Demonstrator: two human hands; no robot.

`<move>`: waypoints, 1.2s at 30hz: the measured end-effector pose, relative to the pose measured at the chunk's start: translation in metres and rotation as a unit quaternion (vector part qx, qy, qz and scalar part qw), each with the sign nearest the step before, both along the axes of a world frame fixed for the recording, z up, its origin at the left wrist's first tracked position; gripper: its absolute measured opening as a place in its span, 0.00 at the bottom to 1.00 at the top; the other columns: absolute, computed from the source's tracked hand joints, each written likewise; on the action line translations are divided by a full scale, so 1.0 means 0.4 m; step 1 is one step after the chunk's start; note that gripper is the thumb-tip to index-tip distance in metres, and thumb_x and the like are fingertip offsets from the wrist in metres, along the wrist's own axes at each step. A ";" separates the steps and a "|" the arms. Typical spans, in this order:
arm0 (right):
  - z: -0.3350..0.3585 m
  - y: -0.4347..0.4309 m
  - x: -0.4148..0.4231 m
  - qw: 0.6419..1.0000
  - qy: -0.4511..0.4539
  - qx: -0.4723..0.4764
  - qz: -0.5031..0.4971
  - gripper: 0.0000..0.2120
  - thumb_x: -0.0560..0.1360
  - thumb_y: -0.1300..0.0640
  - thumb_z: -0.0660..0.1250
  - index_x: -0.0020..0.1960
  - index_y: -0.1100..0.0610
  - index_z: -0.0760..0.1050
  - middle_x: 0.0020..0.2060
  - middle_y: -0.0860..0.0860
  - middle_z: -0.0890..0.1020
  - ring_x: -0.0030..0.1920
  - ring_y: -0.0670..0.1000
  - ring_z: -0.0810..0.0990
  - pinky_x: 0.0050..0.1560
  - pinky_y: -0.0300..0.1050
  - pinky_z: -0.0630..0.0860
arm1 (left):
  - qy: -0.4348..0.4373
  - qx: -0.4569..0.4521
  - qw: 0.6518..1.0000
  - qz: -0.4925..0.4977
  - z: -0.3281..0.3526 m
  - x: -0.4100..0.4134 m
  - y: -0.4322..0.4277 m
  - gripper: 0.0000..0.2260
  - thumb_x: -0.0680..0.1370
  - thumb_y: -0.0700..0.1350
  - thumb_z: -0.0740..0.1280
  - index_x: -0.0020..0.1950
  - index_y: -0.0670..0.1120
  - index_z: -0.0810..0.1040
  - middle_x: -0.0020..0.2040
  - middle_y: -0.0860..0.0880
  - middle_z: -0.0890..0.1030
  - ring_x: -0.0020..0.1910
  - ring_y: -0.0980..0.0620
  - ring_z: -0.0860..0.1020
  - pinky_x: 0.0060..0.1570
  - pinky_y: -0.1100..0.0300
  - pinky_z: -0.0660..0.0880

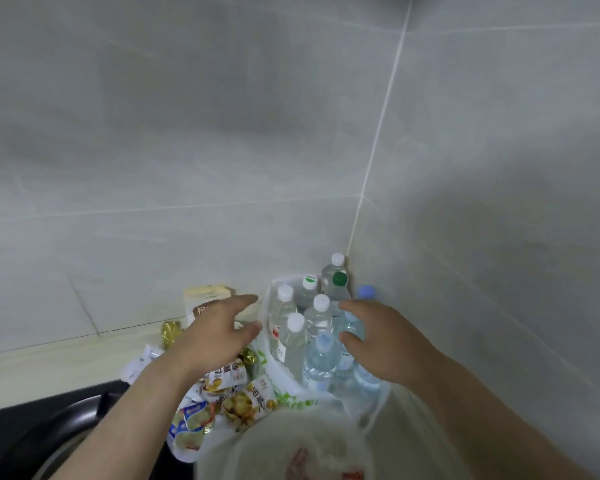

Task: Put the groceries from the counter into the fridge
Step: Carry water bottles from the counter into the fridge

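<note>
You're at pick-up: your left hand (pixel 219 327) and right hand (pixel 378 341), both spread and empty, flank the water bottles (pixel 312 323) at one o'clock, so next likely means closing around one.

Left of the water bottles (pixel 293 337), the person's left hand (pixel 219 327) and left forearm (pixel 125 403) are showing bare; right of the bottles, the right hand (pixel 385 344) and right forearm (pixel 492 410) are likewise showing bare skin throughout.

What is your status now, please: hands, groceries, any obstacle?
Left hand open, above snack packets. Right hand cupped at water bottles, grip unclear. Bottles upright in plastic bag, counter corner. Nothing covers them.
</note>
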State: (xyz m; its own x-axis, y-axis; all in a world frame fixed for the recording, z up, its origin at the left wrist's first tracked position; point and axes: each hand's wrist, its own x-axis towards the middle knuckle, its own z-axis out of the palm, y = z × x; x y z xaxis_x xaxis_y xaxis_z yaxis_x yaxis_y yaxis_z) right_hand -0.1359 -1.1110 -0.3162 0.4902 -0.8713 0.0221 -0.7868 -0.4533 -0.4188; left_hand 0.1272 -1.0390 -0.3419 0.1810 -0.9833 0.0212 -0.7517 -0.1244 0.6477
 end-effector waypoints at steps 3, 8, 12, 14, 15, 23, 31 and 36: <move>-0.029 -0.018 0.041 1.000 -0.010 0.015 0.021 0.26 0.77 0.47 0.67 0.74 0.47 0.67 0.72 0.43 0.70 0.71 0.44 0.67 0.70 0.37 0.61 | 0.017 0.013 1.000 -0.002 -0.022 0.000 -0.034 0.23 0.79 0.53 0.65 0.75 0.55 0.67 0.73 0.54 0.69 0.70 0.51 0.69 0.67 0.55 0.67; -0.073 -0.056 0.092 0.998 -0.018 0.053 0.025 0.29 0.75 0.47 0.70 0.73 0.47 0.68 0.70 0.46 0.72 0.69 0.46 0.70 0.69 0.42 0.66 | 0.028 0.029 0.999 -0.003 -0.052 0.016 -0.077 0.23 0.79 0.52 0.65 0.74 0.53 0.68 0.72 0.51 0.71 0.69 0.50 0.71 0.65 0.57 0.68; -0.103 -0.091 0.111 0.997 -0.030 0.068 0.032 0.25 0.74 0.47 0.70 0.70 0.45 0.71 0.64 0.44 0.76 0.64 0.46 0.75 0.64 0.42 0.71 | 0.034 0.033 0.999 -0.005 -0.072 0.026 -0.106 0.22 0.79 0.51 0.66 0.73 0.54 0.69 0.71 0.52 0.72 0.66 0.52 0.72 0.63 0.59 0.69; -0.113 -0.110 0.117 0.996 -0.060 0.063 0.023 0.21 0.75 0.49 0.69 0.67 0.48 0.74 0.61 0.44 0.79 0.61 0.46 0.77 0.64 0.45 0.73 | 0.047 0.037 0.998 -0.005 -0.085 0.034 -0.127 0.23 0.79 0.51 0.66 0.74 0.54 0.68 0.71 0.52 0.72 0.64 0.53 0.73 0.62 0.59 0.70; -0.114 -0.124 0.118 0.994 -0.090 0.056 0.007 0.17 0.75 0.51 0.69 0.64 0.49 0.76 0.58 0.44 0.80 0.58 0.46 0.79 0.62 0.46 0.74 | 0.053 0.040 0.998 -0.006 -0.091 0.037 -0.139 0.23 0.79 0.51 0.66 0.74 0.55 0.68 0.72 0.53 0.72 0.63 0.55 0.73 0.61 0.60 0.70; -0.074 -0.264 0.098 0.986 -0.157 -0.031 -0.051 0.07 0.76 0.60 0.67 0.53 0.55 0.81 0.46 0.51 0.85 0.48 0.52 0.83 0.55 0.47 0.78 | 0.066 0.028 0.997 -0.029 -0.116 0.016 -0.268 0.25 0.78 0.52 0.67 0.75 0.53 0.67 0.73 0.54 0.70 0.71 0.52 0.68 0.71 0.51 0.66; -0.104 -0.411 0.091 0.988 -0.125 -0.024 -0.091 0.14 0.77 0.58 0.66 0.63 0.56 0.78 0.60 0.52 0.81 0.60 0.52 0.79 0.61 0.40 0.70 | 0.072 0.052 0.994 -0.060 -0.157 0.010 -0.338 0.15 0.75 0.49 0.69 0.62 0.57 0.77 0.63 0.56 0.78 0.62 0.55 0.75 0.65 0.52 0.72; -0.131 -0.497 0.107 0.978 -0.153 0.053 -0.133 0.13 0.78 0.55 0.66 0.61 0.55 0.77 0.52 0.50 0.79 0.51 0.49 0.76 0.52 0.38 0.67 | 0.096 0.049 0.992 -0.066 -0.184 0.016 -0.355 0.09 0.73 0.49 0.72 0.51 0.58 0.79 0.52 0.60 0.81 0.55 0.59 0.78 0.59 0.51 0.76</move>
